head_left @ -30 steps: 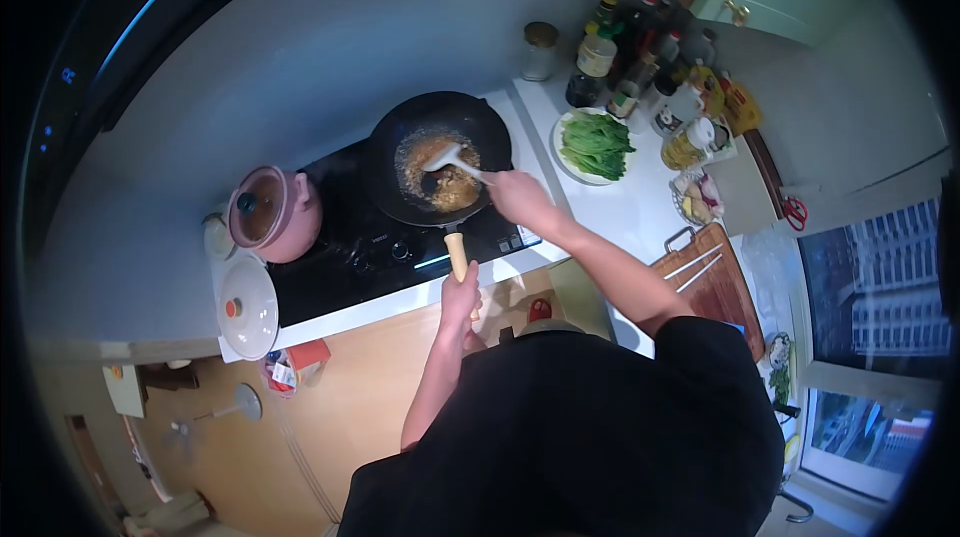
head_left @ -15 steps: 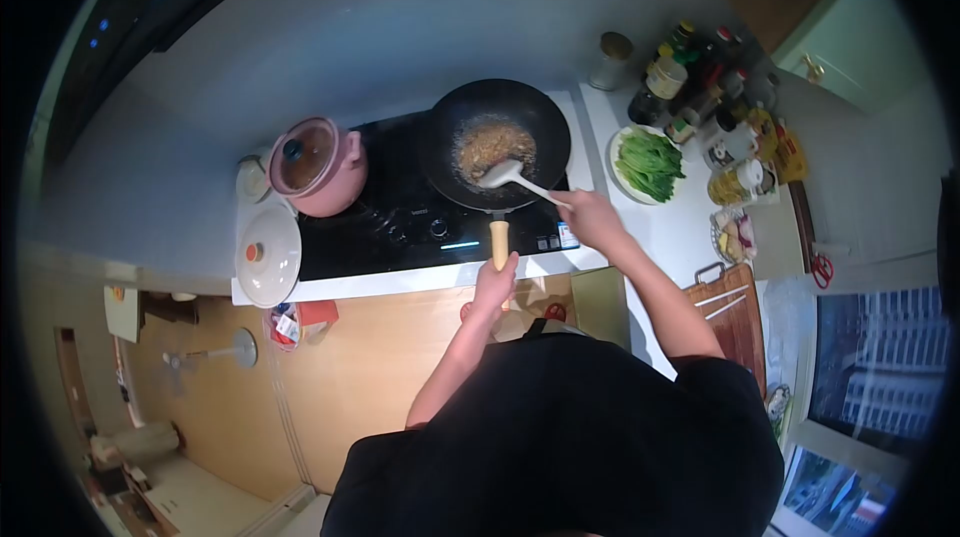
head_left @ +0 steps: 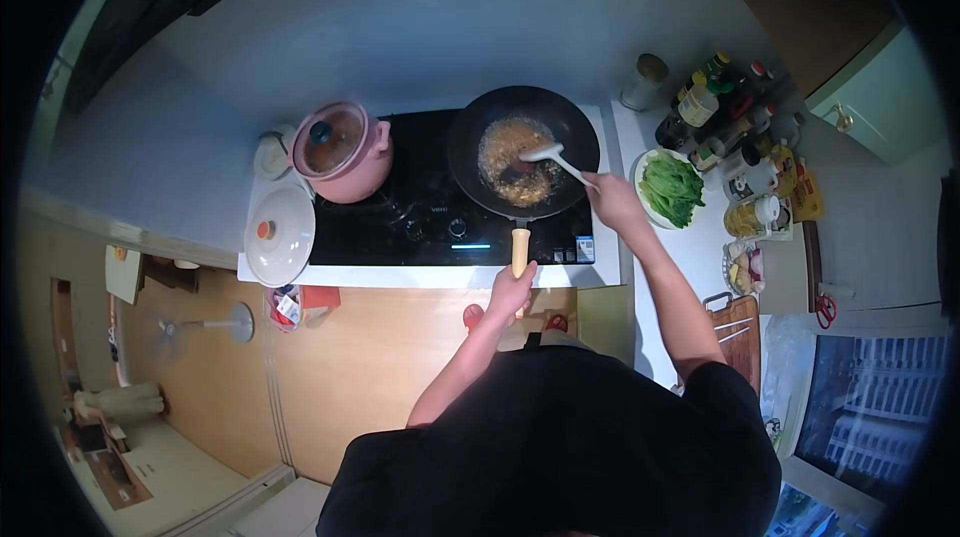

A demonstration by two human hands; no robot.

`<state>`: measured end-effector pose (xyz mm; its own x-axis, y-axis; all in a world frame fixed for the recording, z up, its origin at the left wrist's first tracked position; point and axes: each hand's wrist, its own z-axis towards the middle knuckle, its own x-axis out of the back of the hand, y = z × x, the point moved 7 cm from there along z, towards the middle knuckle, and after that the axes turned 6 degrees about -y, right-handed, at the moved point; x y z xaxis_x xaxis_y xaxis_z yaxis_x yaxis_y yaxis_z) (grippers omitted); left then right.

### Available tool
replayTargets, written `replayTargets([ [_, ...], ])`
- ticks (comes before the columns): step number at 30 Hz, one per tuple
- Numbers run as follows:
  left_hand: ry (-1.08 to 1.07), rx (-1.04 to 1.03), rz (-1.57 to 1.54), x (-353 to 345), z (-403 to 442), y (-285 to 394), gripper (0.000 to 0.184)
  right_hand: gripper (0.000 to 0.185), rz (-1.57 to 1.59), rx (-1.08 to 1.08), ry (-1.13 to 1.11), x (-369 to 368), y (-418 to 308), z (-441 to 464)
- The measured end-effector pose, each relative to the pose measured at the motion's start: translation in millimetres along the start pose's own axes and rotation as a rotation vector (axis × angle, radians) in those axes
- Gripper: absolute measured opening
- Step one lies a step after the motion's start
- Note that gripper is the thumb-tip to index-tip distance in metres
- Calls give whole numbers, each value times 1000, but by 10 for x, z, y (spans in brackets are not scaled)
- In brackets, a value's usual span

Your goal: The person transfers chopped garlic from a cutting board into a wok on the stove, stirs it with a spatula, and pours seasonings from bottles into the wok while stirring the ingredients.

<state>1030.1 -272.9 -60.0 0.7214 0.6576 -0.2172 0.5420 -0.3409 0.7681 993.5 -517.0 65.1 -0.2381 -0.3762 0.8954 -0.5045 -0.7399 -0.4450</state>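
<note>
A black wok [head_left: 572, 142] rests on the right side of the black cooktop [head_left: 425, 172]. Bubbling brownish food [head_left: 515, 132], too fine to name, lies in its middle. My left hand [head_left: 512, 289] is closed around the wok's pale wooden handle [head_left: 520, 249]. In my right hand [head_left: 615, 202] is the handle of a light-coloured spatula [head_left: 543, 153], its head down in the food. To the right of my right hand stands a white plate [head_left: 640, 199] of green leafy vegetables [head_left: 672, 187].
A pink pot [head_left: 358, 172] with a glass lid stands on the cooktop's left, beside a pale lid [head_left: 283, 247] with an orange knob. Several bottles [head_left: 700, 102] and jars crowd the right counter. A cutting board [head_left: 738, 342] with white chopsticks lies nearer me.
The spatula head has moved from the near-left of the food to its middle right, and the food is spread differently. My view has shifted slightly; my left hand keeps its hold.
</note>
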Motion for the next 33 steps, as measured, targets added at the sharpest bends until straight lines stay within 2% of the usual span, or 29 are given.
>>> replayTargets([
  [3, 7, 22, 4, -9, -15, 34, 32, 29, 46, 15, 15, -324, -223, 256],
  [6, 13, 4, 23, 3, -5, 13, 32, 29, 89, 141, 12, -226, -278, -48],
  [8, 4, 1, 0, -6, 4, 32, 32, 28, 64, 8, -81, -13, -98, -171],
  [9, -2, 1, -9, -6, 11, 19, 32, 25, 40, 24, -50, 108, -90, -143],
  [12, 14, 23, 18, 17, -23, -7, 32, 25, 21, -4, 33, -36, -132, 221],
  [14, 34, 11, 62, 0, 30, 75, 32, 30, 33, -49, -69, -296, -297, 308],
  [16, 61, 7, 115, 23, -27, 50, 32, 29, 44, 48, -66, -265, -426, 90],
  [19, 68, -41, 105, 56, -110, 37, 32, 26, 198, 173, 69, 139, -236, -384],
  [20, 81, -50, 125, 59, -182, 4, 32, 27, 165, -2, -54, 361, -241, -526],
  [23, 131, -168, 211, 89, -197, -58, 30, 30, 259, 83, 108, 715, -119, -741],
  [25, 130, -149, 206, 46, -240, 118, 31, 32, 287, 91, 179, 920, -123, -845],
  [27, 121, -101, 189, 17, -284, 264, 32, 31, 285, -7, 135, 1082, -190, -907],
  [29, 170, -186, 285, 64, -246, 215, 32, 32, 280, -84, 89, 1133, -178, -923],
  [33, 201, -242, 320, 35, -344, 259, 33, 33, 291, -48, 103, 1092, -124, -933],
])
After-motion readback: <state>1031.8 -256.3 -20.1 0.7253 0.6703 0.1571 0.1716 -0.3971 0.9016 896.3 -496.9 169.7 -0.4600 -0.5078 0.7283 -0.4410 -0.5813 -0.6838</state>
